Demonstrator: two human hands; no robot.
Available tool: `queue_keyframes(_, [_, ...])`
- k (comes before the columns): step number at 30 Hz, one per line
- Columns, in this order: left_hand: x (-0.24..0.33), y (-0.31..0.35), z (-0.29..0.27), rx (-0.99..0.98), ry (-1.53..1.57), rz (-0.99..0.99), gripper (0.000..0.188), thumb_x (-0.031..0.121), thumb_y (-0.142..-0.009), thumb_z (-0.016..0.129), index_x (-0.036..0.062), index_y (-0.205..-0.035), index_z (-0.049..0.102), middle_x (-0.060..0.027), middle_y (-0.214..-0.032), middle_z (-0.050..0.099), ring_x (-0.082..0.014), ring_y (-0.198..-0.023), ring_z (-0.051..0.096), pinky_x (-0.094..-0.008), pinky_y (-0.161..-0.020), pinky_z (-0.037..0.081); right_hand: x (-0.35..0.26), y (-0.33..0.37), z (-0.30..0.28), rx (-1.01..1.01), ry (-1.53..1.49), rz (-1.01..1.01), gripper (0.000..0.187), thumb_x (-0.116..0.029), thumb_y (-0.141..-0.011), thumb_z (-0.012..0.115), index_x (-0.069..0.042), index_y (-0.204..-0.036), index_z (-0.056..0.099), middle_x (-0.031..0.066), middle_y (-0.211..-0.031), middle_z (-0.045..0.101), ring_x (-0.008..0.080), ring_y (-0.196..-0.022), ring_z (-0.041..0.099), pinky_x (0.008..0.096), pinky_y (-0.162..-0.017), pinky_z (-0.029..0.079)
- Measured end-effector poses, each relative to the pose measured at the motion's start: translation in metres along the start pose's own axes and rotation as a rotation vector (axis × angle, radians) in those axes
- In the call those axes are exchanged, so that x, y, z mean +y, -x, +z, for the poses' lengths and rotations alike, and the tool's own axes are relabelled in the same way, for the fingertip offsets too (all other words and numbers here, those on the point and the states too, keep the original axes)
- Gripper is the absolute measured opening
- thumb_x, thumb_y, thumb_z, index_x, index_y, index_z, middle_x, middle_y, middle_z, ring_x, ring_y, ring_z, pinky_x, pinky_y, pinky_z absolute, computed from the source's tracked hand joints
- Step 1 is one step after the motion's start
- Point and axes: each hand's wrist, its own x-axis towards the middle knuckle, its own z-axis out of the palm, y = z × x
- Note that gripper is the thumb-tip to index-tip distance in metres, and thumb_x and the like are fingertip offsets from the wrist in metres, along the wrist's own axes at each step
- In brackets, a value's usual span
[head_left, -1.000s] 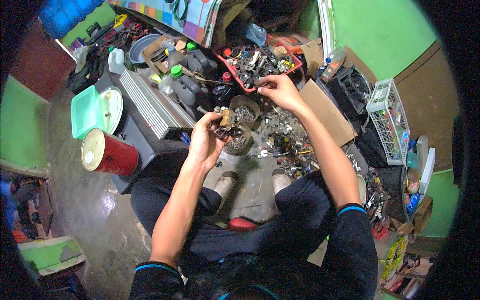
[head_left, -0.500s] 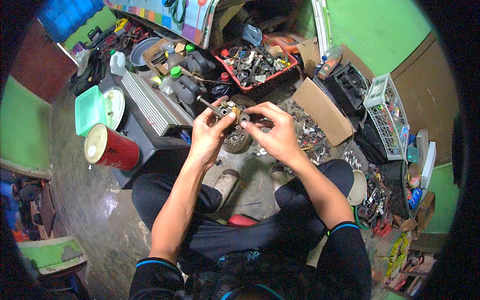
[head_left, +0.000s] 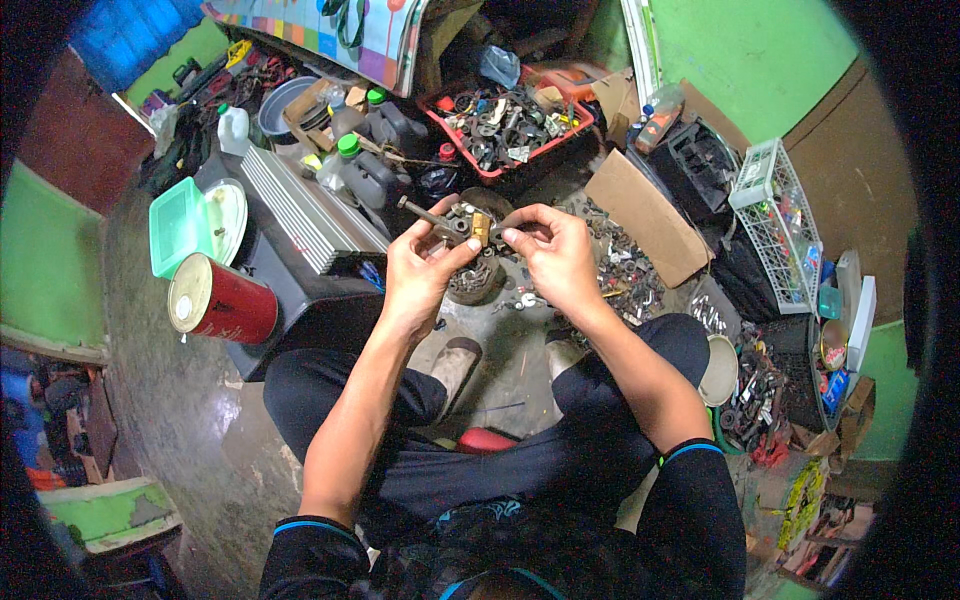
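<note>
Brass-coloured fitting (head_left: 481, 229) and long headed bolt (head_left: 424, 212) both sit in the left hand (head_left: 418, 275), whose thumb rests against the fitting's near side while the curled fingers cradle smaller metal pieces (head_left: 460, 219), too crowded to sort out. A second ago the right hand (head_left: 562, 255) was out at the near rim of the red tray (head_left: 547, 146); it has since come back to meet the left. Its thumb and forefinger are closed in a pinch on what looks like a small dark piece (head_left: 498, 236) just beside the fitting; whether the two touch cannot be told. Over the last half second the hands have shifted only slightly. With the reach over, the work appears to be close handling, the left hand steadying and the right doing the finer part. The fitting is held above the floor (head_left: 220, 440), near a round container (head_left: 478, 298) and the loose hardware (head_left: 625, 265).
</note>
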Motion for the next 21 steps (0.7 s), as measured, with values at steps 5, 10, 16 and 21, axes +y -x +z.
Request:
queue_keyframes(5, [-0.001, 0.0, -0.003, 0.02, 0.056, -0.067, 0.057, -0.001, -0.081, 0.069, -0.0015, -0.133, 0.045, -0.0081, -0.109, 0.064, -0.0106, -0.092, 0.061, -0.0239, -0.078, 0.05, 0.005, -0.007, -0.002, 0.06, -0.364, 0.028, 0.011, 0.0, -0.091, 0.054, 0.005, -0.099, 0.057, 0.0126, -0.087, 0.065, 0.0189, -0.075, 0.067, 0.0291, -0.066, 0.057])
queue_keyframes(10, [-0.007, -0.001, -0.005, 0.071, 0.242, -0.179, 0.052, 0.001, -0.082, 0.069, 0.0013, -0.13, 0.048, -0.0081, -0.108, 0.064, -0.0107, -0.088, 0.062, -0.0221, -0.068, 0.048, -0.007, -0.016, -0.013, 0.069, -0.559, 0.1, 0.012, -0.005, -0.094, 0.051, 0.005, -0.1, 0.054, 0.0186, -0.09, 0.065, 0.0249, -0.077, 0.068, 0.0315, -0.068, 0.058])
queue_keyframes(16, [-0.004, -0.009, -0.009, 0.117, 0.37, -0.17, 0.04, -0.001, -0.085, 0.064, 0.0011, -0.122, 0.049, -0.0083, -0.109, 0.062, -0.0185, -0.097, 0.062, -0.0368, -0.085, 0.053, 0.027, -0.039, -0.011, 0.011, -0.621, 0.266, 0.018, -0.004, -0.09, 0.058, 0.008, -0.102, 0.055, 0.0182, -0.091, 0.066, 0.0236, -0.078, 0.069, 0.0311, -0.071, 0.058])
queue_keyframes(21, [-0.007, -0.013, -0.019, 0.135, 0.411, -0.119, 0.041, 0.001, -0.087, 0.061, 0.0013, -0.125, 0.044, -0.0096, -0.109, 0.062, -0.021, -0.1, 0.062, -0.0434, -0.086, 0.053, 0.055, -0.054, 0.005, -0.085, -0.105, 0.251, 0.016, -0.006, -0.083, 0.066, 0.005, -0.095, 0.065, 0.0121, -0.079, 0.067, 0.015, -0.068, 0.064, 0.0269, -0.061, 0.053])
